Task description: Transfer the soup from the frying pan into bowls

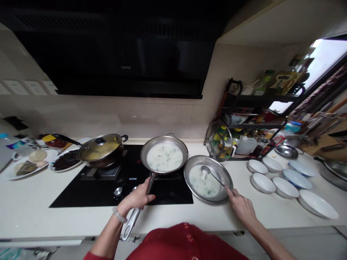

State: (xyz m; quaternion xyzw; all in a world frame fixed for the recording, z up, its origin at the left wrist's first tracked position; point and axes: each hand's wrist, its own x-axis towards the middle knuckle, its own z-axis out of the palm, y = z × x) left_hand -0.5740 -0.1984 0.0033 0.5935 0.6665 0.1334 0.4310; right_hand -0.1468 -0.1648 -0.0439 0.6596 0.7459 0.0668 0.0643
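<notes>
My left hand (139, 196) is closed around the long handle of a steel pan (164, 156) full of white porridge, which sits on the right burner of the black hob (89, 193). My right hand (241, 206) pinches the end of a metal ladle (210, 174) whose bowl rests in the white porridge inside a wide steel basin (208, 178). The basin stands on the white counter just right of the hob, close beside the pan.
A lidded pot (101, 148) occupies the left burner, with plates of food (29, 162) further left. Several white bowls (284, 180) lie on the counter to the right. A glass lid (219, 141) leans against a black rack (257, 108) of bottles.
</notes>
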